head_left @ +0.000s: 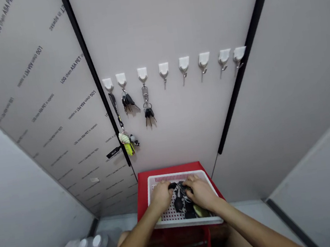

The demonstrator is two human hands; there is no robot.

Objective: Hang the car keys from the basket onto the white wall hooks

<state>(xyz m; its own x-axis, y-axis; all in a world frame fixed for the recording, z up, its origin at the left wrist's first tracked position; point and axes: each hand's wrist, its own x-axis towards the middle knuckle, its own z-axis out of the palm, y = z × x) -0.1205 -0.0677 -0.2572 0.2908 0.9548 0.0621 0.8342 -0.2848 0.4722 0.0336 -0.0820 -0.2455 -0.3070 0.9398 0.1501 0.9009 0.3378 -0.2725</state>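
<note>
Head view: in the basket (176, 175), the left hand (161, 196) and right hand (201, 191) rest on the keys (182, 203) at its middle; whether either is clamped on them cannot be told.

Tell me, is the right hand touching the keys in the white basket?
Touching. Head view: the right hand lays its fingers on the keys inside the white basket.

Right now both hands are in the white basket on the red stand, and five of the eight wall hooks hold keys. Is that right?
Not quite: the head view shows keys on only three of the eight wall hooks, the three at the left end. The rest holds: the left hand and right hand are both in the white basket on the red stand.
</note>
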